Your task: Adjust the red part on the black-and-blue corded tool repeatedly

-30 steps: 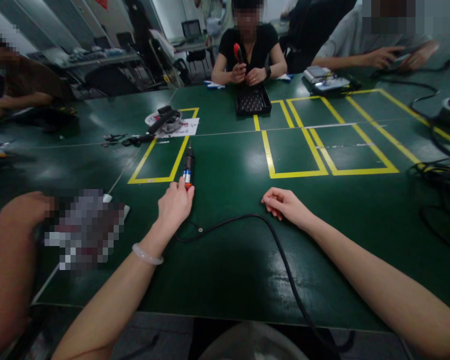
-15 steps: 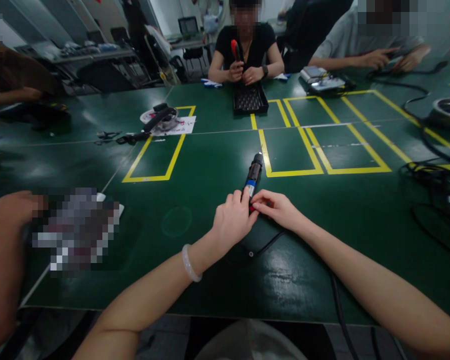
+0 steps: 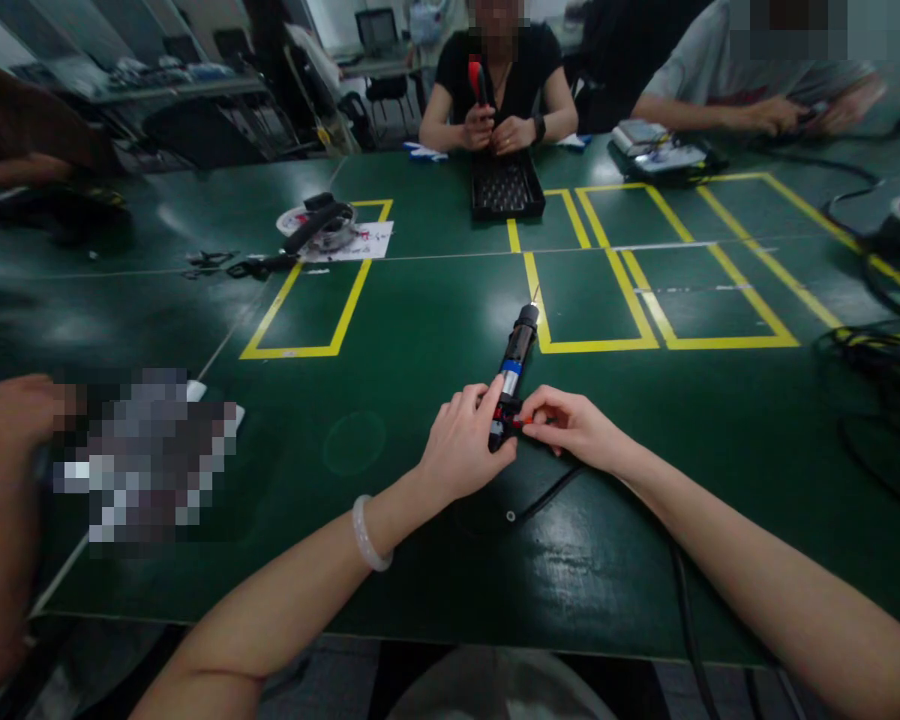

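Note:
An electric screwdriver [image 3: 519, 345], its inner parts apparently exposed, lies slanted on the green table with a thin bit pointing away from me. It has a black nose, a dark section, a blue band and a silver section. My left hand [image 3: 465, 440] is closed around its near half, fingers over the left side. Beside it on the right, my right hand [image 3: 570, 428] pinches a small red piece [image 3: 525, 422] at the tool's side; whether this is a wire or a part of the tool I cannot tell. A black cable [image 3: 544, 495] ends in a round plug below my hands.
Yellow tape outlines [image 3: 600, 347] mark the table. At the back left sits a reel-like object [image 3: 316, 228] on paper. Across from me, a person holds a red-and-black tool above a black tray [image 3: 507, 212]. Coiled black cables [image 3: 870, 370] lie right; another person's arm [image 3: 4, 480] is left.
The red piece between my right fingers now shows, drawn slightly to the right of the tool. More of the tool's near end is uncovered. The whole view has shifted a little.

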{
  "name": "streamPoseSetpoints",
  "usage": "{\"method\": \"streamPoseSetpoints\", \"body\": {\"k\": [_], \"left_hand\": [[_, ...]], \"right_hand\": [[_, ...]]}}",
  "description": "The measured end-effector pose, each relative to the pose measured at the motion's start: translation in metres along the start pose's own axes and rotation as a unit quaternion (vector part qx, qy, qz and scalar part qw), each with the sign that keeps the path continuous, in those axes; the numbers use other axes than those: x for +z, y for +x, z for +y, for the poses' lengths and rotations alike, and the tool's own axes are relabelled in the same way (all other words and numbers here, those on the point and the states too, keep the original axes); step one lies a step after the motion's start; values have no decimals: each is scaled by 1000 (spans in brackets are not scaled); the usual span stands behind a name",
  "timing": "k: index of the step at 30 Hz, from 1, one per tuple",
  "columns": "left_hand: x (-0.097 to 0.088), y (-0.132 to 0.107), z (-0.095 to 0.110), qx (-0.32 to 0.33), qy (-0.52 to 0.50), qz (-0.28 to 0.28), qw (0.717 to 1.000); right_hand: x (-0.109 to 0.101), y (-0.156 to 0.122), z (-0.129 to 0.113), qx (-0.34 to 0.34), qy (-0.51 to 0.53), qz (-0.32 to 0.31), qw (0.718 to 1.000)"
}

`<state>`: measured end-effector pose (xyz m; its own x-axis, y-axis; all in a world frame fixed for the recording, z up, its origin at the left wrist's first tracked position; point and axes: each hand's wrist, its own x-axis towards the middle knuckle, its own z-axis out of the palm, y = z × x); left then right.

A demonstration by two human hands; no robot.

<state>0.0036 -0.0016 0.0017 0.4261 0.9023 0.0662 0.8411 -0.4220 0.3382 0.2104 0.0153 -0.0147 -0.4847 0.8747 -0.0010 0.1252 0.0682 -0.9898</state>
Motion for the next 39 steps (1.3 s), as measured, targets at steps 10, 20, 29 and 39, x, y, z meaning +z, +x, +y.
{"method": "streamPoseSetpoints", "body": {"k": [10,20,29,39], "left_hand": [[1,-1,0,-4,-2,8,1000],[-3,0,3,-7,-4,1,1000],[-5,4,6,-17,-2,7,1000],[-5,8,11,-31,9,12,999]], "right_hand": [[0,-3,0,-38,-106,-8,994],[1,-1,0,2,-102,39,994],[3,-1,-2,50,-39,33,997],[2,-2,3,51,-26,30,998]]}}
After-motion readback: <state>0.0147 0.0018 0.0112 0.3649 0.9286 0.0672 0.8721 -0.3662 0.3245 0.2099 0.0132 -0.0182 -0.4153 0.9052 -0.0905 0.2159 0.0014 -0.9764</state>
